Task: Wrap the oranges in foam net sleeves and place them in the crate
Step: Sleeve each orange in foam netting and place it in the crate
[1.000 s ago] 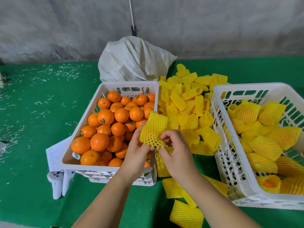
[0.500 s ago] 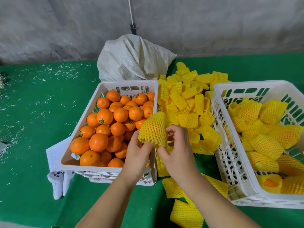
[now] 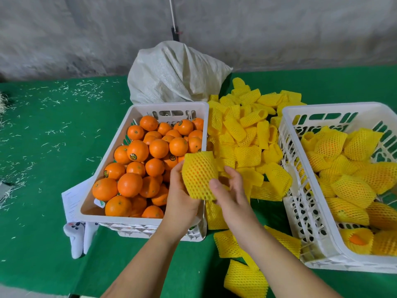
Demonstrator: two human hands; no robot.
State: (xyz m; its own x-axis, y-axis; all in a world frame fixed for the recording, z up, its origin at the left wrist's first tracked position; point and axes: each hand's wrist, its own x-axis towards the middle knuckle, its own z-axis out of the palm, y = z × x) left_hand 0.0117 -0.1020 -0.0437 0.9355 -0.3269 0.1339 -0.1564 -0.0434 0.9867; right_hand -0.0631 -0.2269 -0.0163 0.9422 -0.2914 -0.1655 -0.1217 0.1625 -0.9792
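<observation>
Yellow foam net now covers the sleeved orange [image 3: 198, 176] almost fully, orange skin showing only through the mesh; half a second ago the sleeve still hung loose. The left hand [image 3: 180, 203] cups it from below, fingers curled round; the right hand [image 3: 231, 190] pinches its lower edge with the thumb. Wrapping looks finished; the crate [image 3: 296, 190] waits right of the right hand, and the bare oranges [image 3: 150, 160] sit beyond the left hand.

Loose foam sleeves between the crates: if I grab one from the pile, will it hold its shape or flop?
The sleeves look like thin open foam mesh, so probably very light and easily squashed. Several lie flattened or bent, which suggests they flop rather than stay tubular. The one stretched over the orange in the hands follows the fruit's curve, so expect stretch and a grippy, non-slippery surface.
</observation>
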